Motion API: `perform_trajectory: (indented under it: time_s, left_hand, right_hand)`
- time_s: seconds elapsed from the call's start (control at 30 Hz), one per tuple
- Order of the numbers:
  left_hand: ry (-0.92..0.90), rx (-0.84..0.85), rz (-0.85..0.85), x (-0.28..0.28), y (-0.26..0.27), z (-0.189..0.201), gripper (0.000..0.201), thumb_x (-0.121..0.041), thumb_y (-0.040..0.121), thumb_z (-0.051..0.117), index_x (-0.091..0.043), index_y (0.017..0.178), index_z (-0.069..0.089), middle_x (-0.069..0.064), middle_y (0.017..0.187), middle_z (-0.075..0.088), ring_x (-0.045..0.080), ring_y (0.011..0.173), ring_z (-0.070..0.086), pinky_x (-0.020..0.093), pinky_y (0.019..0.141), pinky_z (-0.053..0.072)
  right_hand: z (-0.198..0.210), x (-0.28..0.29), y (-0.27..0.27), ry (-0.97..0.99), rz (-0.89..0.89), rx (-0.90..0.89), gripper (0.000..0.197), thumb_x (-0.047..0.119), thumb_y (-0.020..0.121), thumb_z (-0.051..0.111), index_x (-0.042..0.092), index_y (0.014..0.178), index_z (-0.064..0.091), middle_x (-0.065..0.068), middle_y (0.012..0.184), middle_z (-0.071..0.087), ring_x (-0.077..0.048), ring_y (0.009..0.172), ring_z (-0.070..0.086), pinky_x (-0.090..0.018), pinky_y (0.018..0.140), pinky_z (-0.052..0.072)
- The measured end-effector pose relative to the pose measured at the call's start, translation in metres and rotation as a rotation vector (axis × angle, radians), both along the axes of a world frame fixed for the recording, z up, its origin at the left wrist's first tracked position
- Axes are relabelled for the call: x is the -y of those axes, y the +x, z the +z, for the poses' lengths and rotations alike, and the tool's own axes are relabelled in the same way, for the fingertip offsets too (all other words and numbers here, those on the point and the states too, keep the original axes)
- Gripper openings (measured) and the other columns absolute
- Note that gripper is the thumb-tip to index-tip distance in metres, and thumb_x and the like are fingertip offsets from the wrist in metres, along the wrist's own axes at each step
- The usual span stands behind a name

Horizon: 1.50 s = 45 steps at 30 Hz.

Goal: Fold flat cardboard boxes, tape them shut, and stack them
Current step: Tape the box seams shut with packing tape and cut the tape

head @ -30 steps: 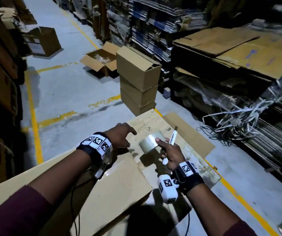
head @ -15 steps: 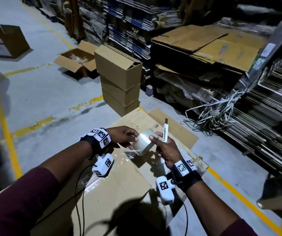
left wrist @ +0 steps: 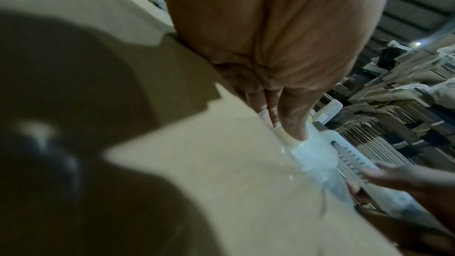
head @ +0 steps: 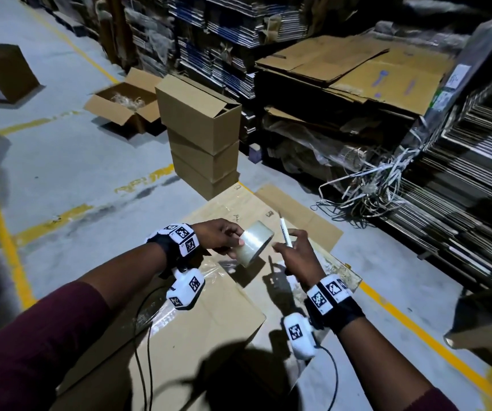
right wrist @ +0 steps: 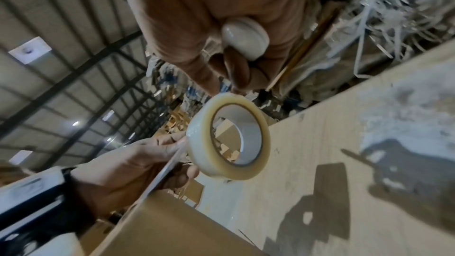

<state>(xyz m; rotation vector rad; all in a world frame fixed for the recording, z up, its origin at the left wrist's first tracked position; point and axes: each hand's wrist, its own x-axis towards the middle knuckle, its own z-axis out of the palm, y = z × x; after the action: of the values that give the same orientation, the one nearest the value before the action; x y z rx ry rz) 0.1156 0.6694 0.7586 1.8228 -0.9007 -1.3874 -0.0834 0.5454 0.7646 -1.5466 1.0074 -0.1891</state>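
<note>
Head view: a person in maroon sleeves stands over a box (head: 179,336) in a dim warehouse. The left hand (head: 221,235) pinches a roll of clear tape (head: 253,244) between thumb and curled fingers, holding it in the air above the box's far edge. The right hand (head: 296,256) is just right of the roll, apart from it, its lower fingers closed round a white cutter (head: 284,234) that points up and away while the forefinger reaches toward the roll. Beyond the hands a stack (head: 200,134) of three closed boxes stands on the grey floor (head: 60,173), with an open carton (head: 123,108) behind it and piles of flat cardboard (head: 357,72) to the right

Left wrist view, blurred: the left hand (left wrist: 275,50) fills the top, its thumb pressed on the pale tape (left wrist: 312,155); the box (left wrist: 209,182) lies below and the right hand (left wrist: 406,180) comes in at the lower right

Right wrist view: the right hand (right wrist: 221,26) grips the cutter (right wrist: 243,40), its rounded butt end showing. The tape (right wrist: 229,137) hangs in front, core open to the camera, pinched by the left hand (right wrist: 128,166), with a loose strip of tape running down from the roll across that hand to the box (right wrist: 332,163)
</note>
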Motion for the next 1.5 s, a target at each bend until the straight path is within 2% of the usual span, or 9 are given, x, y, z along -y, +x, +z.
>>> perform_trajectory:
  time_s: [0.1, 0.3, 0.6, 0.7, 0.97, 1.13, 1.23, 1.4, 1.5]
  left_hand:
    - [-0.036, -0.035, 0.028, 0.000, 0.001, 0.001, 0.020, -0.006, 0.097, 0.062, -0.004, 0.117, 0.061, 0.006, 0.099, 0.069, 0.009, 0.069, 0.073, 0.015, 0.056, 0.051]
    - [-0.049, -0.029, -0.013, 0.002, 0.002, 0.006, 0.008, -0.009, 0.098, 0.061, -0.010, 0.105, 0.064, -0.001, 0.077, 0.071, 0.007, 0.065, 0.069, 0.015, 0.057, 0.049]
    - [-0.067, -0.027, 0.006, 0.002, 0.005, 0.001, 0.015, -0.009, 0.097, 0.062, -0.004, 0.111, 0.063, 0.004, 0.081, 0.066, 0.013, 0.068, 0.063, 0.023, 0.068, 0.052]
    - [-0.073, -0.012, -0.016, 0.000, 0.004, 0.002, 0.025, -0.009, 0.098, 0.061, 0.006, 0.119, 0.059, 0.006, 0.074, 0.065, 0.014, 0.063, 0.060, 0.023, 0.066, 0.049]
    - [-0.116, -0.023, -0.006, 0.002, 0.007, -0.004, 0.029, -0.006, 0.098, 0.060, 0.009, 0.123, 0.057, 0.023, 0.098, 0.061, 0.015, 0.068, 0.065, 0.021, 0.065, 0.054]
    - [-0.126, -0.048, 0.099, 0.003, 0.005, -0.006, 0.030, -0.007, 0.098, 0.060, 0.005, 0.125, 0.055, 0.006, 0.083, 0.065, 0.009, 0.064, 0.067, 0.018, 0.059, 0.050]
    - [-0.129, -0.068, 0.135, 0.003, 0.005, -0.008, 0.030, -0.006, 0.097, 0.062, 0.001, 0.125, 0.054, 0.004, 0.084, 0.064, 0.010, 0.065, 0.069, 0.019, 0.062, 0.052]
    - [-0.127, -0.065, 0.128, 0.002, 0.005, -0.006, 0.025, -0.007, 0.097, 0.062, 0.000, 0.121, 0.057, 0.005, 0.083, 0.067, 0.009, 0.065, 0.069, 0.018, 0.062, 0.052]
    - [-0.139, -0.076, 0.097, 0.001, 0.004, -0.003, 0.016, -0.006, 0.097, 0.061, -0.004, 0.113, 0.060, 0.000, 0.075, 0.069, 0.008, 0.065, 0.067, 0.017, 0.061, 0.051]
  right_hand:
    - [0.009, -0.003, -0.024, -0.017, 0.116, 0.053, 0.023, 0.008, 0.098, 0.053, 0.023, 0.114, 0.046, -0.007, 0.084, 0.049, -0.016, 0.056, 0.045, -0.028, 0.050, 0.036]
    - [0.018, -0.008, -0.059, -0.419, 0.619, 0.095, 0.025, 0.025, 0.102, 0.061, 0.028, 0.125, 0.067, 0.008, 0.091, 0.075, -0.012, 0.060, 0.065, -0.031, 0.060, 0.053]
    - [0.036, -0.032, -0.035, -0.944, 0.680, 0.004, 0.020, 0.031, 0.094, 0.053, 0.028, 0.106, 0.069, 0.000, 0.076, 0.067, -0.024, 0.070, 0.060, -0.037, 0.062, 0.049]
    - [0.039, -0.037, -0.031, -1.007, 0.708, -0.087, 0.020, 0.033, 0.094, 0.048, 0.026, 0.104, 0.064, -0.003, 0.080, 0.067, -0.030, 0.077, 0.061, -0.037, 0.061, 0.045]
    - [0.062, -0.052, -0.021, -1.024, 0.767, -0.268, 0.020, 0.029, 0.099, 0.049, 0.025, 0.110, 0.066, -0.009, 0.089, 0.063, -0.035, 0.085, 0.061, -0.032, 0.054, 0.025]
    - [0.063, -0.049, -0.020, -1.011, 0.916, -0.542, 0.023, 0.012, 0.093, 0.061, 0.014, 0.116, 0.066, -0.013, 0.110, 0.065, -0.036, 0.102, 0.065, -0.031, 0.071, 0.039]
    - [0.051, -0.044, -0.029, -0.930, 0.914, -0.568, 0.018, 0.020, 0.094, 0.062, 0.012, 0.109, 0.065, -0.013, 0.105, 0.065, -0.035, 0.097, 0.065, -0.030, 0.068, 0.037]
    - [0.028, -0.025, -0.063, -0.885, 0.822, -0.311, 0.035, 0.048, 0.090, 0.044, 0.021, 0.096, 0.064, 0.000, 0.084, 0.065, -0.023, 0.078, 0.062, -0.035, 0.064, 0.048]
    - [0.010, -0.026, -0.077, -0.888, 0.673, 0.008, 0.027, 0.044, 0.094, 0.043, 0.024, 0.089, 0.061, 0.008, 0.074, 0.053, -0.017, 0.065, 0.053, -0.037, 0.057, 0.044]
